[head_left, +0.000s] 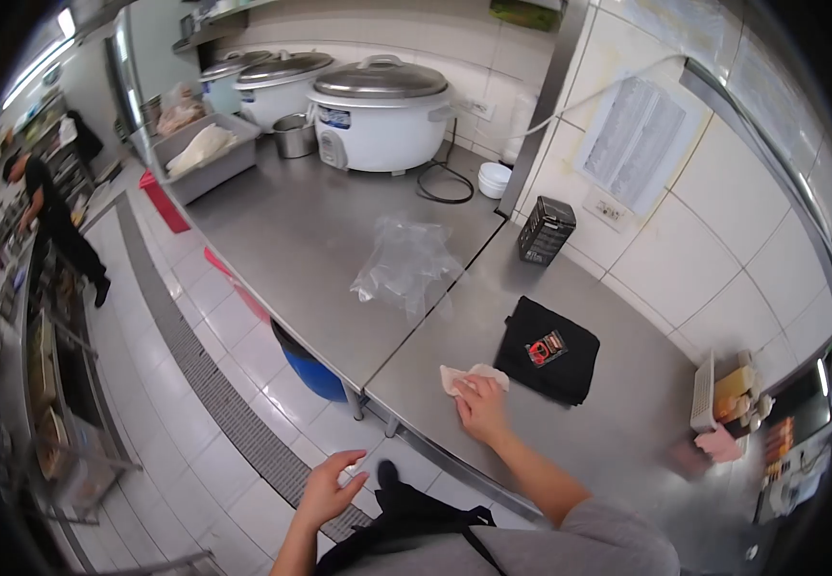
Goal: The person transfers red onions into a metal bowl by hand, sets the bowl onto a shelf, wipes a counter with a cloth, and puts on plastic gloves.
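Observation:
My right hand (480, 407) presses a pale cloth (456, 376) against the steel counter (435, 355), its fingers over the cloth. Just beyond it lies a folded black cloth (570, 360) with a small red and black packet (546, 348) on top. Over the floor, away from the counter's front edge, my left hand (328, 488) hangs with fingers apart and nothing in it. A crumpled clear plastic bag (406, 264) rests on the counter farther off, across the seam from the black cloth.
White rice cookers (378, 130) stand along the wall beside a metal pot (293, 136) and grey tub (213, 173). A black box (546, 230) stands near small white bowls (495, 180). A condiment basket (706, 394) sits right. Another person (51, 211) works far left.

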A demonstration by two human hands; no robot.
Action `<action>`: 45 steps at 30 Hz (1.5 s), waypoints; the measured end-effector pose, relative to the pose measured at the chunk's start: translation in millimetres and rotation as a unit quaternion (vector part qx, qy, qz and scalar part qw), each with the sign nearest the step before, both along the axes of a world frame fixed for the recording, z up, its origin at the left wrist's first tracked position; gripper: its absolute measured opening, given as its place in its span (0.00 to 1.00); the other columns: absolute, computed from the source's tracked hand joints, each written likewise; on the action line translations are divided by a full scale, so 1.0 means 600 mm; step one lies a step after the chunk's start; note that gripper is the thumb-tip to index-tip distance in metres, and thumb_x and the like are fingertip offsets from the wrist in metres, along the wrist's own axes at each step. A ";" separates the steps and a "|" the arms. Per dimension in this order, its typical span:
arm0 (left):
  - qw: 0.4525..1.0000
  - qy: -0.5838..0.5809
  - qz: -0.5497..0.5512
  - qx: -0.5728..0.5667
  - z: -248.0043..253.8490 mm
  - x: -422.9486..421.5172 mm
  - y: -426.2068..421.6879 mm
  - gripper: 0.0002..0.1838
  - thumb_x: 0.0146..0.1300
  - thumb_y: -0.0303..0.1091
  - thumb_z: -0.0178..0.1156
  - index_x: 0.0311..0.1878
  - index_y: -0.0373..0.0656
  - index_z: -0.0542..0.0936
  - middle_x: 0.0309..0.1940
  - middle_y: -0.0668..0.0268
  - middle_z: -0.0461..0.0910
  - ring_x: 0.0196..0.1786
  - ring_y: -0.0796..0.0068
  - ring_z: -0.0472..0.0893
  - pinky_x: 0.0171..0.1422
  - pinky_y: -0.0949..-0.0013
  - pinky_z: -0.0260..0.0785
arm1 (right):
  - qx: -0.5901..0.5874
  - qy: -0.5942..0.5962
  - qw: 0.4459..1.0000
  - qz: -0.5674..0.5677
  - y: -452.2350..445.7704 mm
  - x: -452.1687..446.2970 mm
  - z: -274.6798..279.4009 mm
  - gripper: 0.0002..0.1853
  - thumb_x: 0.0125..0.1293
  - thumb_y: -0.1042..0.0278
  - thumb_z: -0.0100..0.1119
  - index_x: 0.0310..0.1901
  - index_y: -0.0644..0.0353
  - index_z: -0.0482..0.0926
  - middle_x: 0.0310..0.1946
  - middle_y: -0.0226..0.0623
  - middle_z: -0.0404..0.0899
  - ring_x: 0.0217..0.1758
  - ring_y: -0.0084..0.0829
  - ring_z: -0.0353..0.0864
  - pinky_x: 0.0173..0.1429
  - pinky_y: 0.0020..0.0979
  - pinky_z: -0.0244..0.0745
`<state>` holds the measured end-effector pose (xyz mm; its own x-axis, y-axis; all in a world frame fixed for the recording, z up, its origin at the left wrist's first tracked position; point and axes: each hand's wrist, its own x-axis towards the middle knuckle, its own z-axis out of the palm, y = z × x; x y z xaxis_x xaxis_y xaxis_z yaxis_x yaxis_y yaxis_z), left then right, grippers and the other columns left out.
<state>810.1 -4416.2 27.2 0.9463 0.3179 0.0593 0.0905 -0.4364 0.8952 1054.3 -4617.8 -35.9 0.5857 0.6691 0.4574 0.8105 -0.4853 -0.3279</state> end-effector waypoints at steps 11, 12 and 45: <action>0.955 -0.071 -0.253 0.141 0.116 0.419 0.294 0.17 0.55 0.30 0.60 0.49 0.43 0.75 0.48 0.56 0.76 0.46 0.56 0.78 0.44 0.65 0.73 | 0.215 0.117 0.946 -0.211 0.174 0.202 0.028 0.11 0.56 0.71 0.57 0.42 0.60 0.78 0.33 0.43 0.75 0.38 0.42 0.76 0.41 0.35 0.72; 0.950 -0.080 -0.259 0.153 0.118 0.455 0.317 0.17 0.55 0.30 0.60 0.49 0.42 0.75 0.48 0.56 0.76 0.47 0.56 0.78 0.44 0.65 0.73 | 0.248 0.054 0.945 -0.206 0.198 0.271 0.034 0.11 0.57 0.71 0.56 0.43 0.61 0.78 0.34 0.44 0.75 0.39 0.43 0.76 0.41 0.36 0.72; 0.783 -0.102 -0.328 0.519 -0.090 1.139 0.371 0.10 0.53 0.29 0.52 0.40 0.40 0.75 0.37 0.60 0.74 0.46 0.62 0.74 0.56 0.61 0.64 | -0.068 -0.082 0.945 -0.310 0.503 1.081 0.020 0.15 0.61 0.69 0.47 0.48 0.61 0.75 0.52 0.46 0.70 0.53 0.49 0.70 0.57 0.40 0.68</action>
